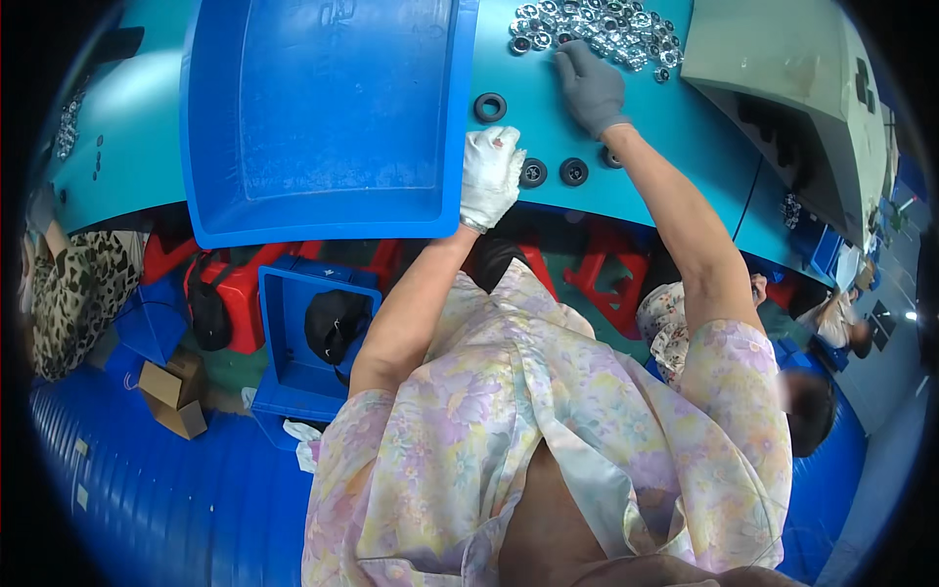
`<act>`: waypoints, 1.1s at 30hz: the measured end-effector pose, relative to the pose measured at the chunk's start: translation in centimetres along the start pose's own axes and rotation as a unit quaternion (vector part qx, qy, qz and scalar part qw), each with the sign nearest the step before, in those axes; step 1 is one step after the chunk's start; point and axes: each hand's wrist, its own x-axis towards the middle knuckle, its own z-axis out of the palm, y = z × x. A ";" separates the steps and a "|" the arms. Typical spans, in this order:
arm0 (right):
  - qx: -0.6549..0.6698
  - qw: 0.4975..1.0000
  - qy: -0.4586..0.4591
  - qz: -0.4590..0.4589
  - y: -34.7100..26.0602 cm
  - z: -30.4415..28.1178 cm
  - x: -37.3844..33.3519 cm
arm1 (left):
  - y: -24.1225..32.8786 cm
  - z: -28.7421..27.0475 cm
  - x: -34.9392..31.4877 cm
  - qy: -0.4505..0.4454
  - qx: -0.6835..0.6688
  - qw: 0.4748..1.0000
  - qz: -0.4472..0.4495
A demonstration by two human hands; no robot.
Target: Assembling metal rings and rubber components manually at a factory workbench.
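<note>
Many hubs (611, 29) lie loose on the bench (675, 147); one tyre (479, 111) is hollow, three wheels (574, 172) look filled; right hand (594, 90) at hubs, left hand (491, 176) beside bin (323, 108), fingers curled; I cannot tell what either pinches.

Bench (685, 157) is coloured teal; tray (323, 117) is blue. Left grip (492, 176) is gloved in white, right grip (592, 90) in grey. Heaped parts (626, 31) are finished in silver and black; loose wheels (574, 172) are black. Shirt (440, 421) is printed with lilac and yellow flowers on pale cloth. Co-worker's clothing (80, 303) is patterned in camouflage. Stool (245, 313) is coloured red, carton (171, 396) brown.
</note>
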 end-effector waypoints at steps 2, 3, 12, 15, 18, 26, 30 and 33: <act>0.213 0.974 0.076 -0.036 0.6 -0.8 0.2 | -0.1 0.0 0.0 -0.003 0.006 1.000 -0.002; 0.316 0.942 0.012 0.111 0.4 -2.5 -0.3 | -0.2 -0.1 -0.3 -0.009 0.012 1.000 -0.009; 0.126 0.981 -0.044 -0.138 2.4 -5.0 -4.6 | -0.8 -0.3 -0.2 -0.016 0.003 1.000 0.003; 0.018 0.983 -0.080 -0.163 1.3 -5.1 -4.9 | -0.5 -1.0 -0.1 -0.036 0.016 0.999 -0.002; -0.004 0.985 -0.160 -0.060 0.5 -5.6 -5.8 | -0.4 -0.5 -1.3 0.003 0.043 0.999 0.019; 0.020 0.992 -0.056 -0.115 -1.9 -6.2 -3.7 | -0.2 0.7 -1.0 0.055 0.056 0.997 0.027; 0.028 0.993 -0.106 -0.035 -2.3 -3.8 -3.0 | 0.8 -0.2 0.0 -0.001 0.041 0.999 0.019; 0.043 0.996 -0.066 -0.051 -1.7 -1.2 -3.0 | 0.1 0.0 0.0 -0.014 0.066 0.998 0.015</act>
